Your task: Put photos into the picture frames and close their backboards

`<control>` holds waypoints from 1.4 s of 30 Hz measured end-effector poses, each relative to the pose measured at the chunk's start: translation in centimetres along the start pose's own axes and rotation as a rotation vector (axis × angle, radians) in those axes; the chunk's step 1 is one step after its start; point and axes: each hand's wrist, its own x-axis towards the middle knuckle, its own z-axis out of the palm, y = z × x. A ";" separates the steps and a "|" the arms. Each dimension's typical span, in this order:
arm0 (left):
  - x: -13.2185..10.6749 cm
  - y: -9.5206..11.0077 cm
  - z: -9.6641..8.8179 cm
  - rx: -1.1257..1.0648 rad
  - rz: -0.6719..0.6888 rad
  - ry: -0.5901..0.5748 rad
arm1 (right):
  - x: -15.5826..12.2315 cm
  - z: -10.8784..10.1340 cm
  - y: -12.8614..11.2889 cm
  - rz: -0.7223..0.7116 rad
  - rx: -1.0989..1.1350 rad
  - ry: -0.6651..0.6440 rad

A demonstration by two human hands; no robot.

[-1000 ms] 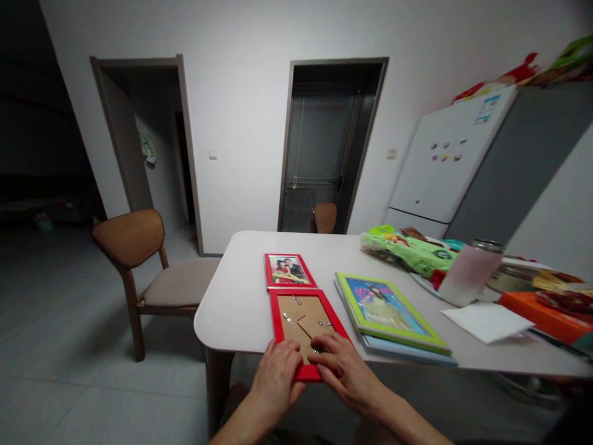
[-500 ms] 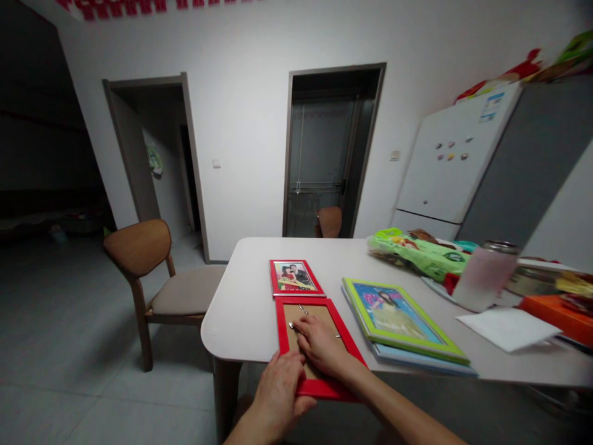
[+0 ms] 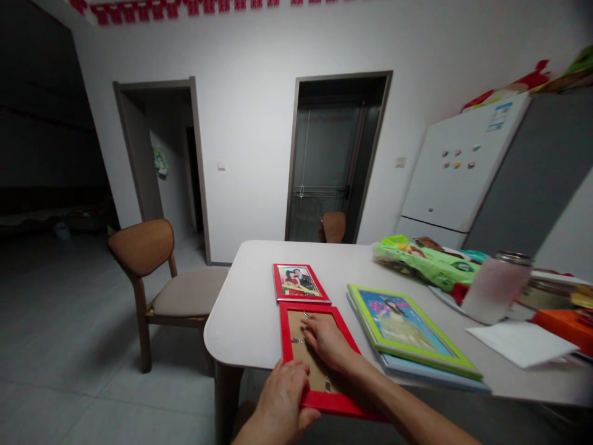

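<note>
A red picture frame (image 3: 286, 337) lies face down at the table's near edge, its brown backing board (image 3: 301, 364) showing. Small metal clips (image 3: 327, 384) sit around the board's edge. My left hand (image 3: 283, 395) grips the frame's lower left corner, thumb at the near edge and fingers over the side. My right hand (image 3: 328, 341) rests on the board with fingers curled together near the top clip; whatever lies under the fingertips is hidden. Touching the far edge of this frame is another red picture frame (image 3: 300, 283), face up, with a photo of two people.
Right of my hands, a green picture frame (image 3: 407, 321) is stacked on a pale blue one (image 3: 435, 374). Beyond are a green packet (image 3: 426, 262), a pink bottle (image 3: 498, 287), white paper (image 3: 523, 340) and an orange box (image 3: 565, 327). A chair (image 3: 141, 247) stands left of the white table (image 3: 245, 296).
My right hand has moved from the clip at the left side of the board up toward the top. My left hand stays on the frame's corner. The view has tilted slightly.
</note>
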 end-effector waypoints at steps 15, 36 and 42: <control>1.2 1.2 1.2 0.163 -0.009 -0.148 | 3.4 0.4 2.2 0.283 0.173 0.183; 6.8 10.2 -1.2 -1.207 0.057 0.527 | -7.2 -4.0 0.7 0.423 1.833 0.434; 13.4 9.4 1.5 -1.199 -0.082 0.364 | -5.9 -10.9 13.5 0.654 0.910 0.452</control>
